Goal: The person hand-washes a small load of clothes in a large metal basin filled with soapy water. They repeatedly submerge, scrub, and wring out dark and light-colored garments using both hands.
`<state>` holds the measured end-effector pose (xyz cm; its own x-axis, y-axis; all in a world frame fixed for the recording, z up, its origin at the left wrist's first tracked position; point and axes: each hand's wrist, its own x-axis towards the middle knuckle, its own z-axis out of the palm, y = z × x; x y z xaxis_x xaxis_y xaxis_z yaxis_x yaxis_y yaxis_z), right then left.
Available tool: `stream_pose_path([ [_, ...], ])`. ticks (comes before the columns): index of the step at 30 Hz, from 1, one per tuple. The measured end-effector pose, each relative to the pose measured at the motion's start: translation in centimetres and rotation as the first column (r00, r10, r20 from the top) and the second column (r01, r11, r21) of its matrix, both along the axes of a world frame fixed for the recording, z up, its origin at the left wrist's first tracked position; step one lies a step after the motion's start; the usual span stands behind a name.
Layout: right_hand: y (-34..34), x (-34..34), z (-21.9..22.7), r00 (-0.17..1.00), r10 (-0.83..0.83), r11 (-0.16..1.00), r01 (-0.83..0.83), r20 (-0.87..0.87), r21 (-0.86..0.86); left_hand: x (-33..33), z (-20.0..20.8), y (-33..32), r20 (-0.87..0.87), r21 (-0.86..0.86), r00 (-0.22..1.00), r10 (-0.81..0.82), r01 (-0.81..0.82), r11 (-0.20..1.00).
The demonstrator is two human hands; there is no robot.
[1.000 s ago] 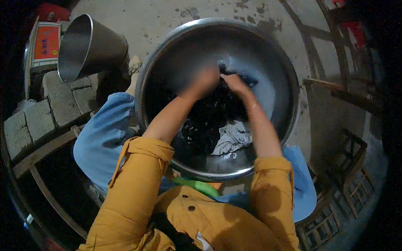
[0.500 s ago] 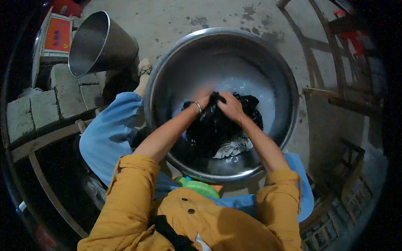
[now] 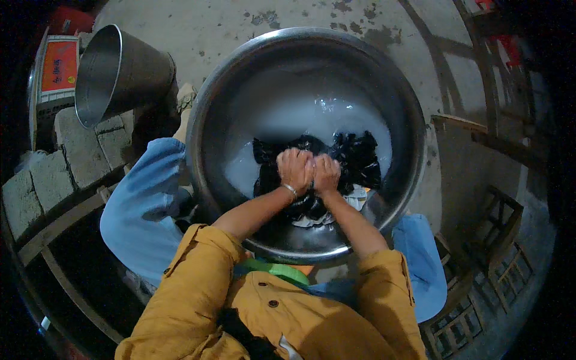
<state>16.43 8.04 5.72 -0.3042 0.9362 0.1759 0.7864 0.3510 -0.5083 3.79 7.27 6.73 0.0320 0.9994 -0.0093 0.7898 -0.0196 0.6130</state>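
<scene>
A wide metal basin stands between my knees, with cloudy water in it. Wet black cloth, shiny and bunched, lies in the near half of the basin. My left hand, with a bracelet at its wrist, presses down on the cloth with curled fingers. Right beside it, touching or nearly so, my right hand grips the same black cloth. Pale ruffled cloth shows under its near edge, against the basin wall. My fingertips are partly sunk in the folds.
At the far left a metal bucket leans near grey blocks and a red-and-white box. Something green sits below the basin's near rim. Wooden pieces stand at the right. Wet spots mark the concrete floor.
My hands have come down and nearer to me, from holding the bunched black cloth up to pressing on it. The cloth now spreads wider to the right, and more cloudy water shows.
</scene>
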Motion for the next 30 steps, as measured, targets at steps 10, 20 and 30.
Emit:
stream_pose_path([
  [10,19.7,1.3,4.4,0.993,-0.058,0.847,0.106,0.107,-0.52,-3.3,4.8,18.4,-0.291,-0.007,0.952,-0.098,0.101,0.995],
  [20,8.0,2.1,8.6,0.996,-0.08,0.752,0.033,-0.042,-0.659,-4.9,3.0,9.1,0.033,0.017,0.897,-0.441,0.441,0.897],
  [30,-10.2,-3.2,9.1,0.989,-0.113,0.98,0.096,-0.092,-0.173,-5.8,11.0,-7.0,-0.122,-0.099,0.925,-0.359,0.349,0.932],
])
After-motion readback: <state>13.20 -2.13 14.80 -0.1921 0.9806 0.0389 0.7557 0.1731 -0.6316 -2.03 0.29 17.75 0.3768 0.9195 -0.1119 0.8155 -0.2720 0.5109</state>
